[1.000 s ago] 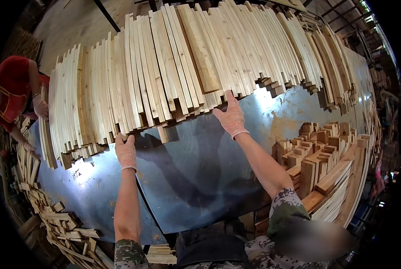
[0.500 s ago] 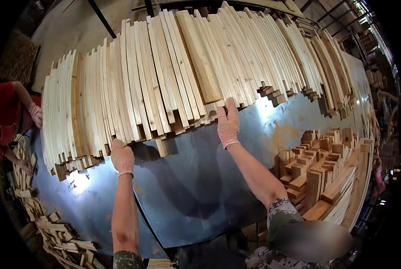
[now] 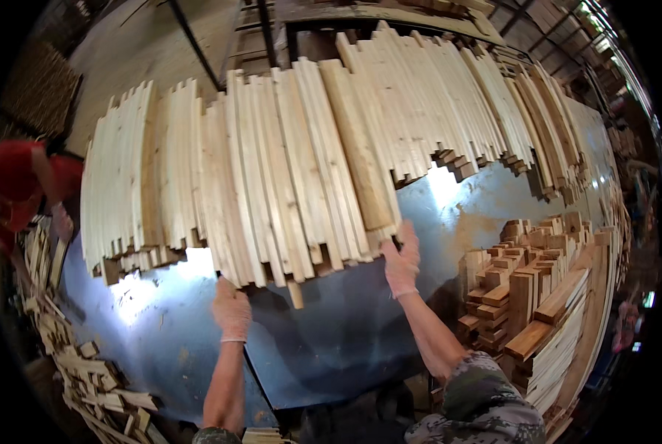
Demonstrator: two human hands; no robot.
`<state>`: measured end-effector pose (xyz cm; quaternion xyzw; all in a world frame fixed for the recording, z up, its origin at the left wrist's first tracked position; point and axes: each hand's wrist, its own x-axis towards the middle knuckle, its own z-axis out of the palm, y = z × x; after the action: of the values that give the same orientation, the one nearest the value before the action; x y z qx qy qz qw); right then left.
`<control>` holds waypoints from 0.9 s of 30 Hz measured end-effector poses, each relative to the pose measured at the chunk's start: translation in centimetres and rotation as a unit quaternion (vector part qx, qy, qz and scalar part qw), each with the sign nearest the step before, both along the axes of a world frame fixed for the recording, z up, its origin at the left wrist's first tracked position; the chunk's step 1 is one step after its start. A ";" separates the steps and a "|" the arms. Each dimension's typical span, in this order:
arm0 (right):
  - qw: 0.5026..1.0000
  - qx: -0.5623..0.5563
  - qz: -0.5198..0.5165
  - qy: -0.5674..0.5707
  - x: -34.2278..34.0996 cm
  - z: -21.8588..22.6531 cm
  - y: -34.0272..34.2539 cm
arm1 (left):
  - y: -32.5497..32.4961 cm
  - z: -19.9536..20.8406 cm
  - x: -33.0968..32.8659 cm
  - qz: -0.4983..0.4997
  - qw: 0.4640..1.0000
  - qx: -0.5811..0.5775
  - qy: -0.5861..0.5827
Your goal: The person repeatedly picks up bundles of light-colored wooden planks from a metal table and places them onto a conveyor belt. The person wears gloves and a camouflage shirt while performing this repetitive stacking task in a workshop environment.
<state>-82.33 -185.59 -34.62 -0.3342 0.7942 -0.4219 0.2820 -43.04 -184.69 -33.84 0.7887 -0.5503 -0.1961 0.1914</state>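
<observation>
A long row of pale wooden strips lies side by side across the metal table (image 3: 331,337). The middle block of wooden strips (image 3: 272,177) juts out nearer to me than its neighbours. My left hand (image 3: 231,311), in a light pinkish glove, is closed at the near left corner of this block. At its near right corner, my gloved right hand (image 3: 403,259) grips the strip ends, beside a broader brown strip (image 3: 357,155). The fingertips of both hands are partly hidden by the wood. One short end (image 3: 295,294) pokes out beneath the block.
Stacked short wood blocks (image 3: 523,274) stand on the right, beside long boards (image 3: 586,318). Loose offcuts (image 3: 98,377) pile up along the left edge. At the far left a person in red (image 3: 24,185) works with gloved hands. More strips (image 3: 116,185) flank the block.
Both hands have moved nearer to me and to the right. The middle block of strips has slid with them, out of line with the strips on either side.
</observation>
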 end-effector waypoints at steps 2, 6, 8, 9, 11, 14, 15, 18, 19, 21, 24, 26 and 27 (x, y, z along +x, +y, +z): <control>0.996 -0.007 -0.038 -0.081 0.5 0.9 3.8 | 3.7 2.4 -0.9 0.014 0.999 0.032 -0.017; 0.997 0.011 -0.024 -0.068 0.2 1.5 12.5 | 11.3 4.5 -1.3 0.061 0.992 0.109 0.007; 0.998 0.029 -0.019 -0.059 -0.3 0.6 17.0 | 16.0 3.8 -0.7 0.071 0.990 0.120 0.012; 0.993 0.028 -0.039 -0.108 -0.9 0.1 19.7 | 18.1 4.1 -0.6 0.073 0.989 0.128 0.018; 0.980 0.016 -0.061 -0.190 -1.4 0.1 23.6 | 21.3 5.0 -0.8 0.083 0.987 0.138 0.028; 0.969 0.037 -0.062 -0.237 -2.5 1.3 26.5 | 24.5 6.7 0.5 0.072 0.977 0.183 0.079; 0.966 0.053 -0.060 -0.245 -3.7 1.4 27.0 | 25.0 7.2 1.1 0.066 0.973 0.198 0.095; 0.996 0.075 0.032 -0.044 -6.2 2.6 22.8 | 23.5 8.5 5.7 0.041 0.970 0.216 0.105; 0.996 0.041 -0.033 -0.072 -6.3 2.5 20.3 | 22.5 8.0 6.8 0.042 0.977 0.193 0.086; 0.988 -0.014 -0.080 -0.132 -9.7 -1.9 16.8 | 17.2 6.7 7.4 0.014 0.987 0.125 0.096; 0.976 -0.066 -0.008 -0.210 -9.2 -2.7 9.2 | 11.6 -1.6 11.4 -0.111 0.990 0.083 0.032; 0.981 -0.050 0.077 -0.171 -6.0 -1.9 6.0 | 9.5 -4.8 10.8 -0.111 0.991 0.076 0.029; 0.972 -0.048 0.077 -0.217 -6.0 -1.5 6.4 | 7.6 -3.6 7.5 -0.084 0.991 0.084 0.060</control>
<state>-88.36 -179.22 -36.09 -0.3078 0.6650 -0.4987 0.4629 -35.50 -177.07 -37.45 0.7400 -0.5836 -0.3037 0.1400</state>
